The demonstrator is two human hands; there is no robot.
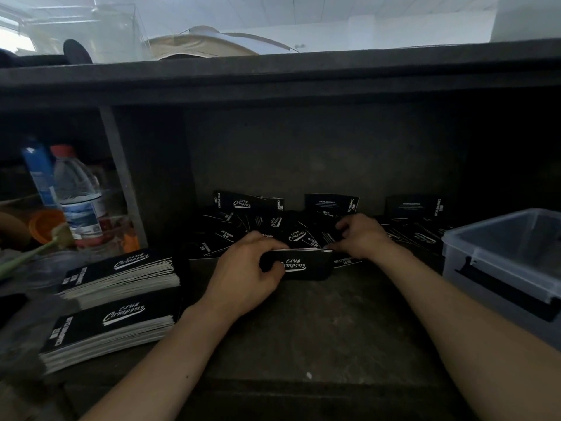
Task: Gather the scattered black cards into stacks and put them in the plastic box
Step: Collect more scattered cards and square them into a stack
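Dark shelf [334, 323]: two stacks [121, 278], one plastic box [498, 268], left hand [243, 275] gripping third stack [303, 264].

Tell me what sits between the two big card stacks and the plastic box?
Head view: the left hand gripping a small card bundle, the right hand among scattered cards.

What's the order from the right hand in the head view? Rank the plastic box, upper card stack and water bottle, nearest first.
1. Box: just right of the right hand.
2. Upper stack: left side of the surface.
3. Bottle: far left, set back on the shelf.
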